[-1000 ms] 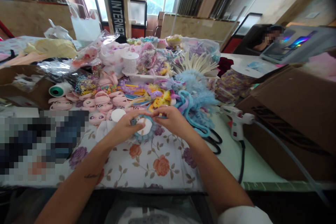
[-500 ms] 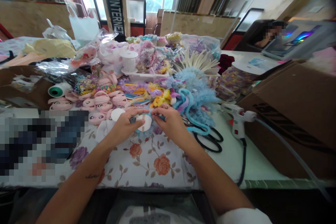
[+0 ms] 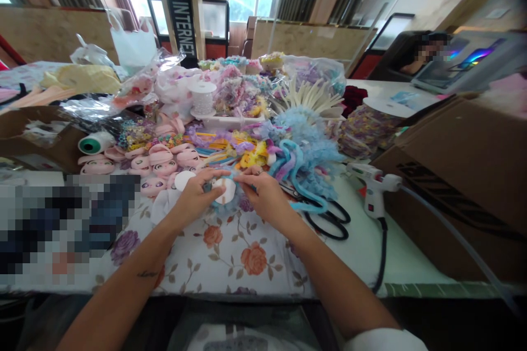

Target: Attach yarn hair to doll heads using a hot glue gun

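Observation:
Between my hands is a white disc [image 3: 224, 191] with light blue fluffy trim [image 3: 224, 209] around it. My left hand [image 3: 203, 189] pinches the disc, its thumb lying across the white face. The fingers of my right hand [image 3: 257, 184] are pressed together at the disc's upper right edge, on the blue trim. Another white disc [image 3: 184, 179] lies just beyond my left hand. Pink doll heads [image 3: 163, 162] with eared hoods are grouped behind it. To the right, a light blue fuzzy strip [image 3: 310, 207] crosses black-handled scissors [image 3: 329, 222].
A glue gun [image 3: 370, 189] stands at the right, its cord hanging down beside a big cardboard box [image 3: 457, 175]. Blue ruffled trim [image 3: 307, 142], a spool of white beads [image 3: 203, 100] and colourful trims crowd the back. A floral cloth [image 3: 230, 269] covers the front.
My right fingers have shifted slightly left along the disc's upper edge. The disc has moved a little left and down in my left hand's hold.

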The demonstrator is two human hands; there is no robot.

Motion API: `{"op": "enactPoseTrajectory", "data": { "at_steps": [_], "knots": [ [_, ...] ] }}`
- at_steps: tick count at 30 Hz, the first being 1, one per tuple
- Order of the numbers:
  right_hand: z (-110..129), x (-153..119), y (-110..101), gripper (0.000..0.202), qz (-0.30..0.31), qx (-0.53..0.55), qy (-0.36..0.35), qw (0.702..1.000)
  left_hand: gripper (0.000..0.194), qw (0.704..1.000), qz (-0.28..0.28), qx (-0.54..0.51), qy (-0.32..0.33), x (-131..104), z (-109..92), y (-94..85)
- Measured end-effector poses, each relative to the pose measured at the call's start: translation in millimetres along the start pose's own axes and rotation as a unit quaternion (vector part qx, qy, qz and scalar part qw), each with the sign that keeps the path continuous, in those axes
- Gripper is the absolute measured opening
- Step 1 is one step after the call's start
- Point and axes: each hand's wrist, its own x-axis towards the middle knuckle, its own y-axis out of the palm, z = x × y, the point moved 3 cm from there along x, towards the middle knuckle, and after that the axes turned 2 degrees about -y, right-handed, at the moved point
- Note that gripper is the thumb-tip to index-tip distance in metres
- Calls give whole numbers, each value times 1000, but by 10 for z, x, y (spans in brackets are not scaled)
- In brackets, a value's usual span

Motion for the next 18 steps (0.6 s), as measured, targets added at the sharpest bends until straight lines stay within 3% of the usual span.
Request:
{"op": "enactPoseTrajectory", "data": {
  "at_steps": [10, 18],
  "knots": [
    [-57, 12, -41, 33, 1, 43, 14, 999, 44, 995, -5, -79, -56, -7, 46, 1],
    [-16, 38, -123, 25, -6, 71, 26, 997, 43, 991, -13, -112, -74, -16, 37, 7]
  ]
}}
